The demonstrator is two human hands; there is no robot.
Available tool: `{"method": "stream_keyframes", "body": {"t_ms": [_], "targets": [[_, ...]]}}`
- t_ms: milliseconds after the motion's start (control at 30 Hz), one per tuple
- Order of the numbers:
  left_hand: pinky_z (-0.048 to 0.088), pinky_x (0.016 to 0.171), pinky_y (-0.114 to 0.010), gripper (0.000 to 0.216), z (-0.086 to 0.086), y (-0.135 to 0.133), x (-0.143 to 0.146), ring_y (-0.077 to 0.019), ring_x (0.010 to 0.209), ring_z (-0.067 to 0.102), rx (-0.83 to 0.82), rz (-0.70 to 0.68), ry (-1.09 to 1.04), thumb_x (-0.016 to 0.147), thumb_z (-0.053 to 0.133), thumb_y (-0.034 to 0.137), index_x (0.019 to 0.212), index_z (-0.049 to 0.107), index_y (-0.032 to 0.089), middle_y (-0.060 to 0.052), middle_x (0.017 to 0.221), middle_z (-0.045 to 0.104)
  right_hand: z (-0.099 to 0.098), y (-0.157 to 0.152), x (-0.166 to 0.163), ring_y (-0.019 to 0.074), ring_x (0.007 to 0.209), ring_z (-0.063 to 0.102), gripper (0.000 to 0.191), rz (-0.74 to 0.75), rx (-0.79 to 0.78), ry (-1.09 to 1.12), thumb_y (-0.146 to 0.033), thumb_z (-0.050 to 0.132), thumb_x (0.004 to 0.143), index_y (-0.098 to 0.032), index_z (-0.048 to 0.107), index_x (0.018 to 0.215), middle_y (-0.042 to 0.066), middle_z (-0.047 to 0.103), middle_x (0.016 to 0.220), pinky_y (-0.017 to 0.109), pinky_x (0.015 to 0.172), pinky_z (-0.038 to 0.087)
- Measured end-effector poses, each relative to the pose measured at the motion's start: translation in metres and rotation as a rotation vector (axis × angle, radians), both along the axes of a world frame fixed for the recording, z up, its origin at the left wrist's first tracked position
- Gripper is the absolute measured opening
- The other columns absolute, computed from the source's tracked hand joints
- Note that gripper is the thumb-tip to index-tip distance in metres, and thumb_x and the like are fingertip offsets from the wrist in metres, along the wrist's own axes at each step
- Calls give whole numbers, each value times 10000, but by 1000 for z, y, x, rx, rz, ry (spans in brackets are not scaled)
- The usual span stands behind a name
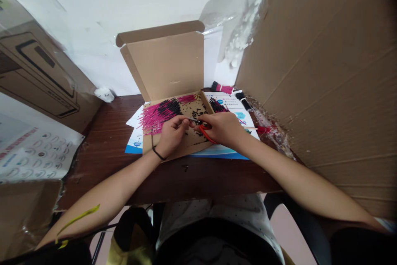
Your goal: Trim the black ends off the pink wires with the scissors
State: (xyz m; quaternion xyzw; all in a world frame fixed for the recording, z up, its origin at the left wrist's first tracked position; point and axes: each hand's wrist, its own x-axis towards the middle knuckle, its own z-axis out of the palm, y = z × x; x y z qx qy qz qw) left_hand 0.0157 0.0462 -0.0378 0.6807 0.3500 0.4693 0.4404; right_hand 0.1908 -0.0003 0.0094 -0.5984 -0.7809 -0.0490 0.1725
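Note:
My right hand is closed around a pair of scissors with red-orange handles, the blades pointing left. Facing it, my left hand pinches with thumb and fingertips beside the blades; the thing between them is too small to make out. Both hands are over an open cardboard box with its lid raised at the back. On the box's left side lie many thin pink sticks with a heap of black ones. Small black cut bits are scattered under and behind the scissors.
Printed sheets lie under the box on the dark wooden table. Bundles of pink and black pieces rest at the back right. A tall cardboard panel bounds the right side, a carton the left.

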Motion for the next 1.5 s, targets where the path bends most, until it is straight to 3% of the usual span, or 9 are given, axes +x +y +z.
{"method": "stream_keyframes", "body": {"t_ms": [500, 700, 833, 967, 1067, 1200, 1333, 1400, 1500], "targets": [[467, 611, -254, 316, 2, -1, 2, -126, 667, 619, 13, -21, -31, 804, 617, 488, 819, 631, 173, -41, 748, 696, -3, 3, 1, 181, 635, 604, 371, -57, -66, -10, -517, 499, 861, -218, 719, 850, 65, 682, 677, 275, 540, 265], [485, 617, -268, 329, 4, -1, 3, -125, 656, 603, -20, -16, -149, 819, 583, 521, 864, 523, 201, -45, 767, 691, -5, 7, 3, 169, 624, 589, 413, -59, -48, 313, -517, 556, 820, -218, 701, 1065, 56, 678, 674, 269, 565, 331], [508, 716, -306, 337, 2, -2, 4, -149, 764, 637, -65, -53, -200, 813, 577, 540, 870, 504, 215, -61, 846, 695, -7, 5, 0, 143, 618, 572, 455, 19, -58, 608, -481, 620, 780, -185, 676, 1120, 44, 684, 710, 262, 580, 382], [490, 793, -281, 279, -3, -5, 5, -153, 913, 624, -120, -111, -217, 780, 652, 467, 838, 598, 199, -49, 947, 673, -13, 3, -8, 146, 711, 613, 572, 190, -245, 926, -363, 707, 701, -181, 594, 1231, 40, 704, 833, 269, 645, 457], [481, 703, -252, 237, -4, -6, 6, -126, 787, 607, -198, -140, -209, 770, 673, 417, 843, 651, 193, -26, 845, 657, -11, 2, -10, 135, 655, 601, 575, 230, -425, 1062, -315, 700, 690, -174, 579, 1235, 14, 683, 762, 273, 609, 473], [398, 513, -219, 151, 4, 1, 6, -82, 546, 486, -248, 23, -232, 762, 670, 332, 784, 659, 183, 17, 628, 561, 2, 4, -1, 106, 534, 520, 507, 200, -420, 982, -307, 678, 704, -161, 610, 1184, -25, 622, 650, 269, 545, 439], [281, 407, -204, 220, 23, 20, -6, -68, 448, 386, -235, 248, -285, 776, 637, 323, 614, 576, 187, 34, 516, 455, 14, 12, 20, 124, 595, 532, 438, 74, -86, 694, -259, 653, 718, -165, 647, 1146, -4, 626, 664, 285, 611, 421], [290, 409, -212, 369, 34, 27, -15, -68, 437, 372, -193, 251, -239, 807, 596, 420, 538, 493, 190, 25, 512, 457, 16, 19, 31, 146, 640, 557, 388, -27, 57, 488, -263, 595, 767, -187, 661, 1142, 18, 638, 677, 300, 645, 404], [340, 454, -224, 489, 50, 32, -26, -77, 462, 419, -123, 217, -50, 832, 504, 553, 511, 450, 189, 9, 531, 499, 13, 28, 43, 184, 692, 584, 385, -202, 75, 240, -316, 528, 820, -225, 650, 1173, 63, 672, 748, 304, 626, 361]]}}
